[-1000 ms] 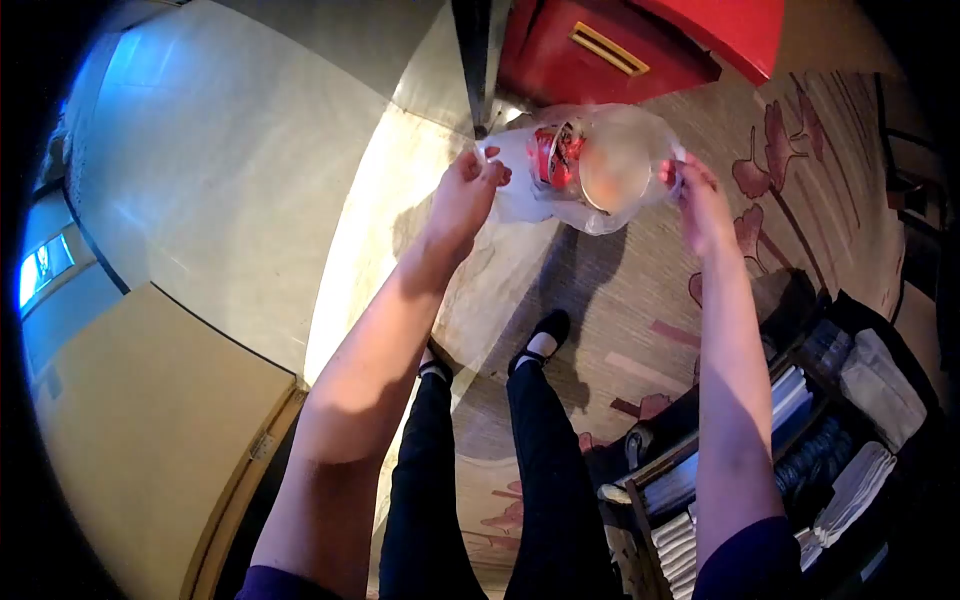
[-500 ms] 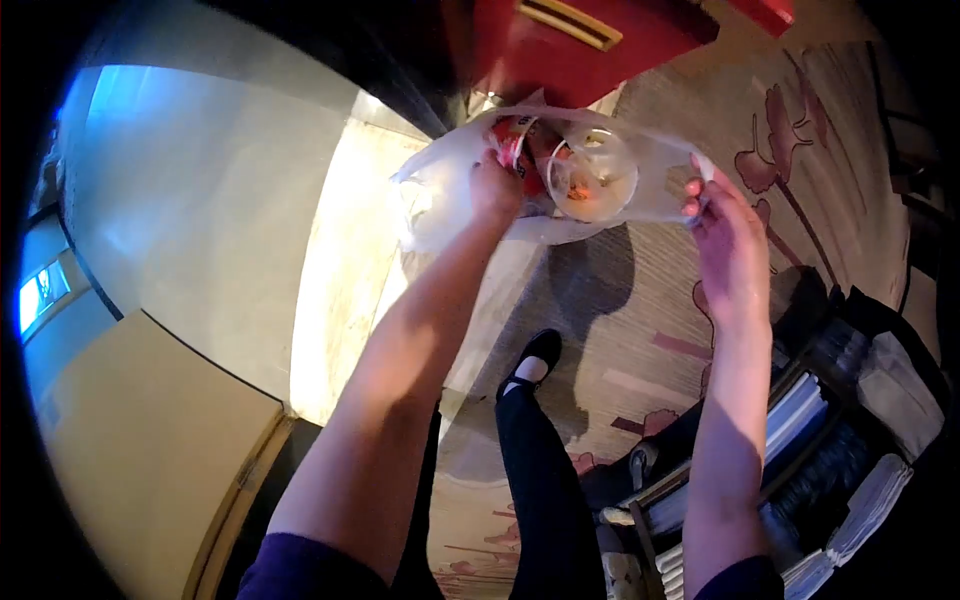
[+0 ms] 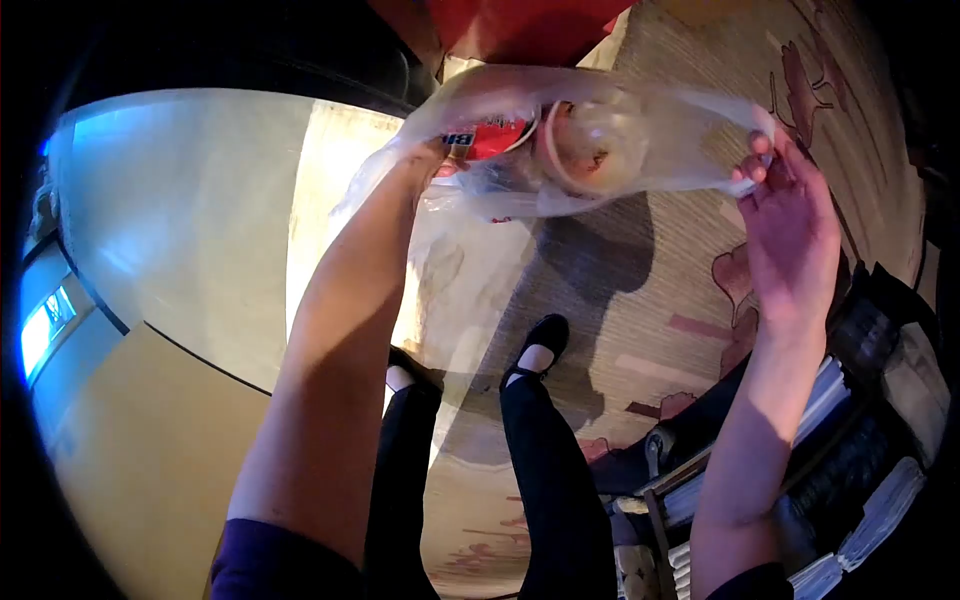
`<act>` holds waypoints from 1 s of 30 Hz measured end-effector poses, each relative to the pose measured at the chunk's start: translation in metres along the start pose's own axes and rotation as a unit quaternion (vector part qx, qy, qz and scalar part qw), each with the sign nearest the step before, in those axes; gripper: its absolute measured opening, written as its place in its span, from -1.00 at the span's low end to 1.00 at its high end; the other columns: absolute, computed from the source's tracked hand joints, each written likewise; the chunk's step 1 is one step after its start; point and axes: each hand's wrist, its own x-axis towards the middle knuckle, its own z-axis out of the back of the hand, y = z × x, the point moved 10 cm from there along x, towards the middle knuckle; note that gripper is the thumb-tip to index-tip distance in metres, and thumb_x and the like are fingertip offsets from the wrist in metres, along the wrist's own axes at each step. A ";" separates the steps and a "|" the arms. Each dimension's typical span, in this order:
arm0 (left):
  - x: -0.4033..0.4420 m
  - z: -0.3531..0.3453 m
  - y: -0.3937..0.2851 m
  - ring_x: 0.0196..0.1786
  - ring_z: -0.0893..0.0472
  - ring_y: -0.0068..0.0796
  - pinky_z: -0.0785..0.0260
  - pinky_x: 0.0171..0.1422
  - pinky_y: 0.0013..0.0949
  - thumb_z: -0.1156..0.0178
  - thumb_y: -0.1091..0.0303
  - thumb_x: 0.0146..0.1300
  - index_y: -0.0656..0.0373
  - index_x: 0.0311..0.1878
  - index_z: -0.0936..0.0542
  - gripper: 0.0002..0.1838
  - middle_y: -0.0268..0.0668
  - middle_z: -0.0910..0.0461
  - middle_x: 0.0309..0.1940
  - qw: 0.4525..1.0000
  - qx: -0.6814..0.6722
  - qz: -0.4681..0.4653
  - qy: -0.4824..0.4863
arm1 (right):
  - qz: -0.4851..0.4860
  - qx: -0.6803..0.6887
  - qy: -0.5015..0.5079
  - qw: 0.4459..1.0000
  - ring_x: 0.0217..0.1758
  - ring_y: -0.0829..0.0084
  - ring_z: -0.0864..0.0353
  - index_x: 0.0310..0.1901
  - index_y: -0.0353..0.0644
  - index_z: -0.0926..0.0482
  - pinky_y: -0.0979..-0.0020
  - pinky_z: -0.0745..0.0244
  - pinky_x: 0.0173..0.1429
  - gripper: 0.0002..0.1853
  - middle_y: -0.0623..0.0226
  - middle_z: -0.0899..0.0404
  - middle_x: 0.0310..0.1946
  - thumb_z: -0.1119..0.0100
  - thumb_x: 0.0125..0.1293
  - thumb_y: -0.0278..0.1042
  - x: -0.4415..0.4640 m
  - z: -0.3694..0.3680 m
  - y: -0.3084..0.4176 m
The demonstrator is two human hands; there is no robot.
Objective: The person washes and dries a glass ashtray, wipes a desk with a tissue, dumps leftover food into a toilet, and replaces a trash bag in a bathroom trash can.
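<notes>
A translucent plastic bag [image 3: 690, 135] is stretched sideways between my hands above the floor. In it lie a red paper cup [image 3: 490, 138] with dark lettering, tipped on its side, and a round clear-lidded tub [image 3: 597, 150] with some orange-brown food or residue inside. My left hand [image 3: 428, 168] reaches into the bag at its left end, fingers closed at the base of the red cup; plastic partly covers them. At the other end, my right hand [image 3: 790, 205] pinches the edge of the bag between thumb and fingers, palm turned up.
A red panel [image 3: 530, 30] stands just beyond the bag. Patterned carpet [image 3: 690, 270] and a pale floor strip [image 3: 330, 160] lie below. To the right is a dark rack [image 3: 690, 490] with stacked white items. A beige cabinet or panel [image 3: 140, 450] is on the left.
My hands have moved farther apart, the left one leftward and the right one rightward, stretching the bag wider. The red cup has tipped and shifted left. My left foot has come into view.
</notes>
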 end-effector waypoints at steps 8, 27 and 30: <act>-0.056 0.001 -0.033 -0.51 -0.52 -0.28 -0.37 -0.48 -0.31 0.02 0.27 0.15 0.11 -0.01 -0.42 -0.68 -0.16 -0.56 -0.47 0.786 0.366 -0.372 -0.332 | -0.009 -0.176 -0.038 0.984 -0.18 0.54 -0.45 0.00 -0.29 -0.40 0.51 -0.24 0.02 -0.67 0.30 -0.52 -0.22 0.08 0.23 -0.34 0.006 -0.002 -0.003; -0.455 0.054 -0.021 0.18 -0.23 0.01 -0.09 0.24 -0.16 -0.05 0.51 0.05 0.18 0.13 -0.26 -0.49 0.01 -0.29 0.06 0.850 0.375 -0.246 -0.277 | -0.015 -0.295 -0.039 0.954 0.09 0.50 -0.33 0.11 -0.30 -0.30 0.50 -0.20 0.16 -0.58 0.23 -0.39 0.04 0.11 0.31 -0.21 -0.171 0.052 -0.062; -0.513 0.047 0.086 0.09 -0.27 0.06 -0.15 0.16 -0.08 -0.10 0.27 0.05 0.15 0.14 -0.26 -0.45 0.01 -0.33 0.01 0.849 0.485 -0.143 -0.154 | -0.231 -0.379 -0.022 0.896 -0.15 0.42 -0.45 -0.03 -0.20 -0.40 0.39 -0.36 -0.07 -0.65 0.23 -0.46 -0.20 0.05 0.23 -0.18 -0.325 0.047 -0.114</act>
